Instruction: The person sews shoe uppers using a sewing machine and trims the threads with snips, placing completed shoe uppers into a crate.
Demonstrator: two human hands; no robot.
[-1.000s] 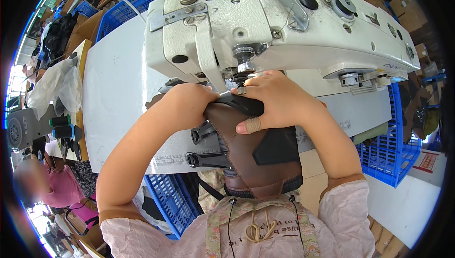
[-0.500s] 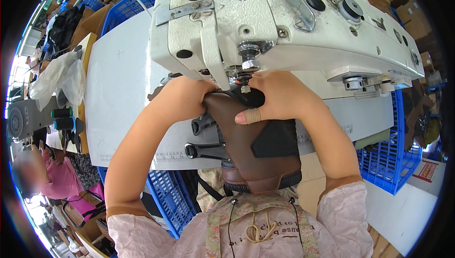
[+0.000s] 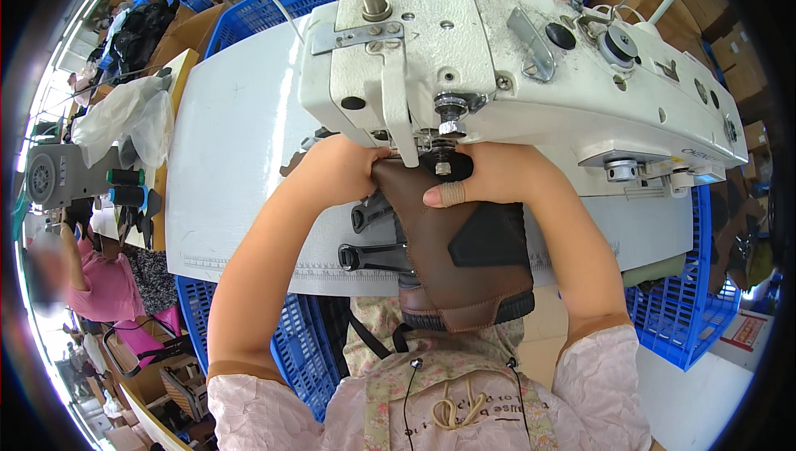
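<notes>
A brown leather piece [image 3: 427, 231], stitched along its seams, carries a black panel [image 3: 489, 238] and a black ribbed lower edge. It spans from under the sewing machine's needle area down to my lap. Two black slotted straps [image 3: 377, 259] stick out from its left side onto the machine table. My left hand [image 3: 352, 171] grips its upper left corner, fingertips partly hidden beneath the machine head. On the upper right, my right hand [image 3: 489, 176] holds it, with the tape-wrapped thumb lying on the leather and the other fingers out of sight behind. The white sewing machine [image 3: 406, 61] stands over both hands.
A pale table [image 3: 232, 161] with a ruler along its front edge surrounds the work. Blue crates [image 3: 684, 310] flank it below on the right and left [image 3: 303, 351]. At the far left, a person in pink [image 3: 104, 285] sits near another machine [image 3: 62, 176].
The whole view has shifted slightly, so machine, table and arms appear a little further right. Both hands keep their hold on the leather piece, which sits much the same under the machine.
</notes>
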